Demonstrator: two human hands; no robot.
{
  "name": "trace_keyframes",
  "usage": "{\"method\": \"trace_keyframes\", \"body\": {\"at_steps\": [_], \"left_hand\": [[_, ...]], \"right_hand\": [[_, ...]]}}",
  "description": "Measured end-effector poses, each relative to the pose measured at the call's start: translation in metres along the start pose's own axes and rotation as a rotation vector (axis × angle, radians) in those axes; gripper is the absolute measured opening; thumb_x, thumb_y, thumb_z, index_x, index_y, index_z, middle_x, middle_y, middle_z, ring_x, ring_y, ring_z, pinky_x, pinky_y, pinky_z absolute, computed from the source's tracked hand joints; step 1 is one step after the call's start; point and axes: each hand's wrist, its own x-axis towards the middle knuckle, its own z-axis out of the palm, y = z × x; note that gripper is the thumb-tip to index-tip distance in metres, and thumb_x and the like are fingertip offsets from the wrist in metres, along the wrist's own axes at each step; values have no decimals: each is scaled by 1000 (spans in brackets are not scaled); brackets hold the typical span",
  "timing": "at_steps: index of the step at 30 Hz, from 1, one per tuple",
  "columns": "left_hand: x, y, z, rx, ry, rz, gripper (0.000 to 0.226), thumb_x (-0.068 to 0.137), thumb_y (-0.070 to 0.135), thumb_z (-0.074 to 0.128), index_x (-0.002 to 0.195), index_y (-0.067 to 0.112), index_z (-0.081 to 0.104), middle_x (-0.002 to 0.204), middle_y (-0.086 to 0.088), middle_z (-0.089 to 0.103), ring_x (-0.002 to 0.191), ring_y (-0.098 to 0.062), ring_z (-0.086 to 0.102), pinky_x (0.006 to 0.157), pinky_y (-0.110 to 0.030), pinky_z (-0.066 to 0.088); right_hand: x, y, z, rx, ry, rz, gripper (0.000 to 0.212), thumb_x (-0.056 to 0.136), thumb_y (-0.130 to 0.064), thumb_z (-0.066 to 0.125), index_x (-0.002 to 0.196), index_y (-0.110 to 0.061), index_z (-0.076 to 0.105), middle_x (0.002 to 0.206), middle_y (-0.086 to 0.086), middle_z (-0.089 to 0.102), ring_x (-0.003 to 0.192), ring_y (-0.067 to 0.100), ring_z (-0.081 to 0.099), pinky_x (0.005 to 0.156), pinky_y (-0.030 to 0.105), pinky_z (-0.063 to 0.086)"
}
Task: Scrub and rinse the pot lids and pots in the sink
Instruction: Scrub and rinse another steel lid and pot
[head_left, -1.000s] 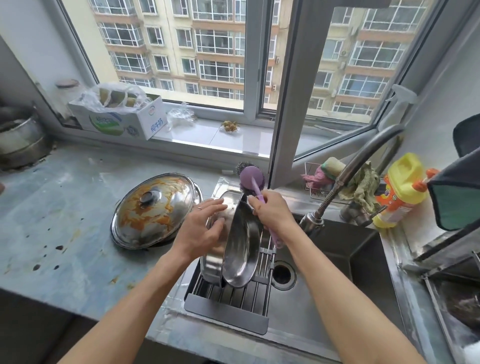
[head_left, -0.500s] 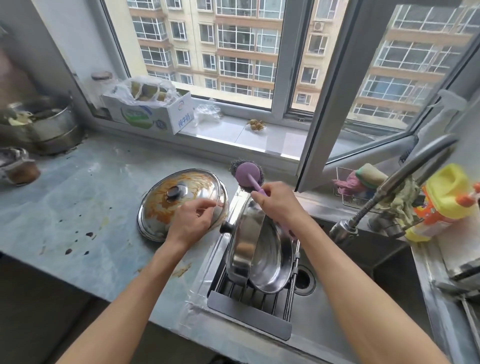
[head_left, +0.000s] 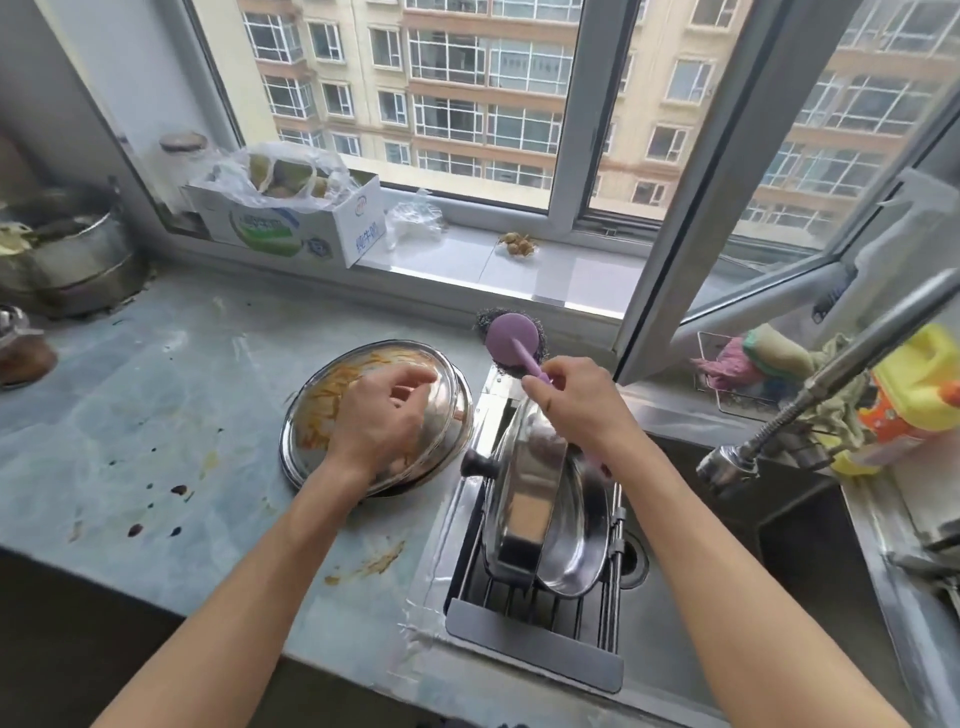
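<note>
Countertop (head_left: 156, 395) stained, beside window (head_left: 467, 104).

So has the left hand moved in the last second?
Yes. The left hand left the clean lids in the sink rack and went left onto the dirty lid on the counter.

Window (head_left: 467, 104): wide, grey frames, right sash (head_left: 737, 171) swung open
Outside: beige apartment block (head_left: 493, 67), daylight
Sill (head_left: 519, 270): white, glossy
Counter (head_left: 156, 395): blue-grey marble, orange and dark stains
Wall (head_left: 104, 78): pale, left of window
</note>
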Motion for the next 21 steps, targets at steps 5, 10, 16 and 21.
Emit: {"method": "trace_keyframes", "body": {"at_steps": [5, 10, 16, 21], "left_hand": [[-17, 19, 39, -105, -191, 194, 18, 96, 14, 65, 110, 13, 75, 101, 3, 74, 88, -1, 67, 75, -19, 58], [-47, 15, 73, -130, -309, 270, 27, 91, 17, 74, 118, 22, 73, 134, 3, 60, 112, -15, 63, 100, -31, 53], [-89, 12, 83, -127, -348, 431, 54, 76, -9, 82, 127, 2, 69, 154, -27, 34, 127, 27, 30, 99, 7, 24], [-97, 7, 86, -34, -407, 399, 68, 77, -16, 78, 140, 1, 58, 160, -29, 21, 119, -24, 36, 101, 7, 19]], "right_hand": [[-40, 47, -5, 120, 186, 165, 32, 91, -36, 61, 75, -8, 59, 71, 12, 60, 62, 22, 58, 57, 35, 45], [-89, 97, 16, 182, 228, 393, 17, 88, -22, 63, 77, -12, 54, 73, 2, 58, 67, 18, 51, 60, 31, 41], [-139, 135, 74, 241, -39, 504, 62, 78, -8, 67, 131, -34, 50, 93, 1, 64, 82, 17, 57, 81, 36, 50], [-142, 140, 116, 211, -61, 406, 89, 79, -7, 66, 152, -40, 28, 104, -2, 63, 96, 19, 60, 82, 29, 48]]}}
